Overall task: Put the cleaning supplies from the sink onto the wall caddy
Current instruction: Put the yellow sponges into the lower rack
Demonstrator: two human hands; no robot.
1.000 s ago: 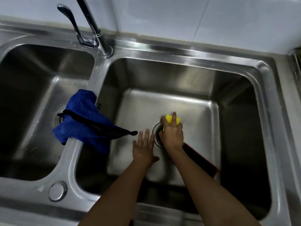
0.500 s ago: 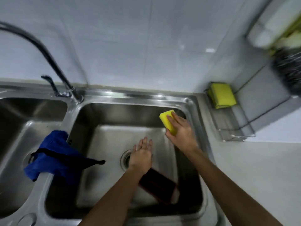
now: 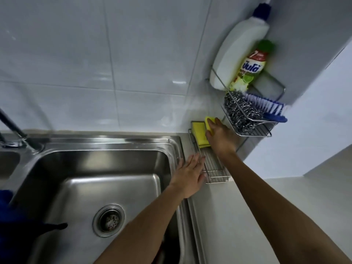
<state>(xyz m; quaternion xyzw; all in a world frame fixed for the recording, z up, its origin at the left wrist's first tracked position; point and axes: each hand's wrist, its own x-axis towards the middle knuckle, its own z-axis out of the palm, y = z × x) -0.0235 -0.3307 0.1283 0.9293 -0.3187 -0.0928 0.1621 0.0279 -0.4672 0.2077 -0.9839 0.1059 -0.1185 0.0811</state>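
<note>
Your right hand (image 3: 219, 136) has carried the sponge (image 3: 208, 124) up out of the basin, where it was gripping it over the drain a second ago, and across to the lowest tray (image 3: 213, 168) of the wall caddy beside the sink (image 3: 114, 168). That hand now hovers over the tray's far end, fingers curled around the yellow sponge with the fingertips (image 3: 210, 121) pressed on its top; it is closed on the sponge and has not let go. A second yellow sponge (image 3: 198, 133) already lies in the same tray, and the held one sits just against or on top of it; which of the two cannot be told. Your left hand (image 3: 190, 174) has also left the basin: it lies flat and open, fingers spread, empty, over the sink's right rim and touching the tray's near edge. Above, the middle shelf holds a steel scourer (image 3: 240, 111) and a blue brush (image 3: 270, 109); the top shelf holds a white bottle (image 3: 238, 54) and a green-capped bottle (image 3: 251, 67). For the task, this looks like the moment just before release, so one item is nearly placed. A blue cloth (image 3: 9, 216) is draped at the sink's left edge, and something dark and reddish shows low in the basin by your left forearm, so more seems left to move.
</note>
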